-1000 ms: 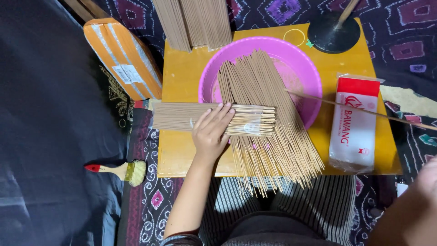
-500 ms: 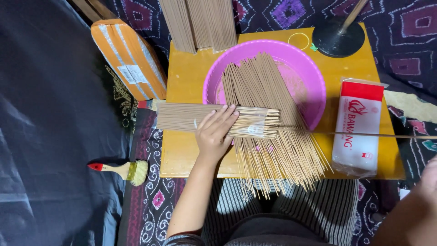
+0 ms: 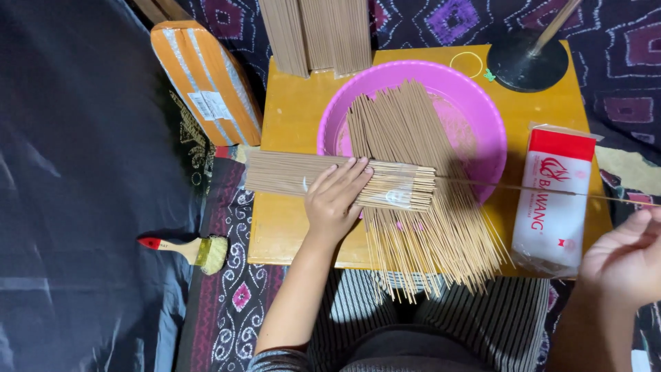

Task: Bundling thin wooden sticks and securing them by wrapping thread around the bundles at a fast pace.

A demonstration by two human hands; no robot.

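While your left hand (image 3: 335, 202) lies flat on the clear-wrapped bundle of incense sticks (image 3: 323, 177), keep that pressure even, so the bundle stays square across the yellow table (image 3: 292, 114) and the open end of the wrapper does not shift. Its fingers are spread and nearly straight, palm down, pressing rather than clasping; nothing is closed inside that hand.

Your right hand (image 3: 630, 258) is at the right edge of the view, well apart from the bundle, with its fingers loosely curled. 1 single thin stick (image 3: 551, 192) runs from near that hand leftward toward the wrapper's open end, passing over the white and red packet (image 3: 553, 203). Whether the fingertips actually pinch the far end of that stick I cannot tell, as the contact sits right at the frame's edge.

To feed the stick well, I would judge that you should hold it level and in line with the sticks already in the wrapper, and slide it in slowly so the tip does not catch on the plastic lip.

Loose sticks (image 3: 413, 200) fan out of the pink basin (image 3: 482, 117) toward you, passing beneath the bundle. More bundled sticks (image 3: 317, 34) stand at the far edge, an orange package (image 3: 206, 83) lies left, a paintbrush (image 3: 186, 249) below it.
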